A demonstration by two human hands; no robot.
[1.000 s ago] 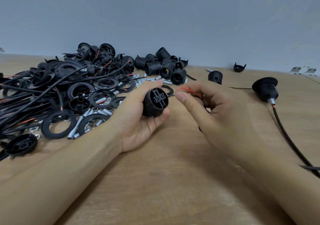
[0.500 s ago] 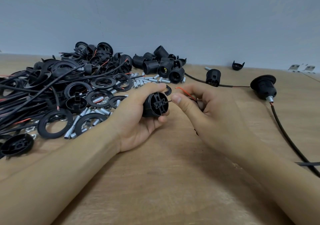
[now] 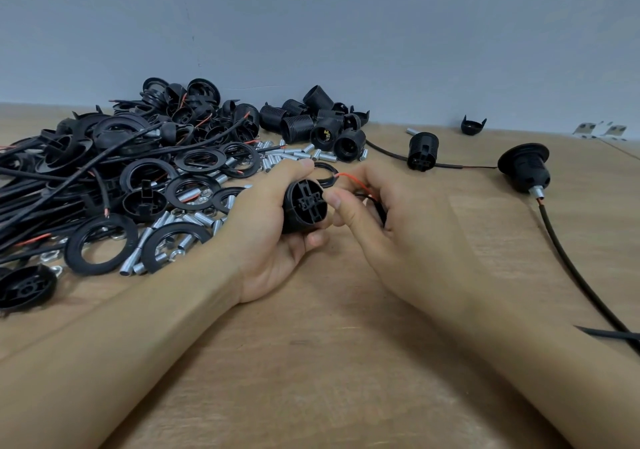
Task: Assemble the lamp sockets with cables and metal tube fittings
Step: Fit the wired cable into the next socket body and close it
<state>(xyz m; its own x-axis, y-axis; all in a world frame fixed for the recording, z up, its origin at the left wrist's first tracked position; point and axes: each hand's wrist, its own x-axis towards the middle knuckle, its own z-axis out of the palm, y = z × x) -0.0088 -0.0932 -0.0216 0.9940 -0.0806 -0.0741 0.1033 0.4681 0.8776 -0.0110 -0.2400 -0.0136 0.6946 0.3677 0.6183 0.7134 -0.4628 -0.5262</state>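
Observation:
My left hand grips a black lamp socket body just above the table, with its terminal end turned toward my right hand. My right hand pinches a cable's wires right at that end: the red wire loops up over my fingers and a black wire shows beside it. The thumb tip touches the socket's face. The wire tips are hidden by my fingers.
A pile of black cables, rings, socket shells and silver metal tubes covers the left and middle of the wooden table. An assembled socket with tube and cable lies at right; another socket lies behind.
My right hand has closed the gap and brought the wires up against the socket's end. The left hand has kept its hold on the socket.

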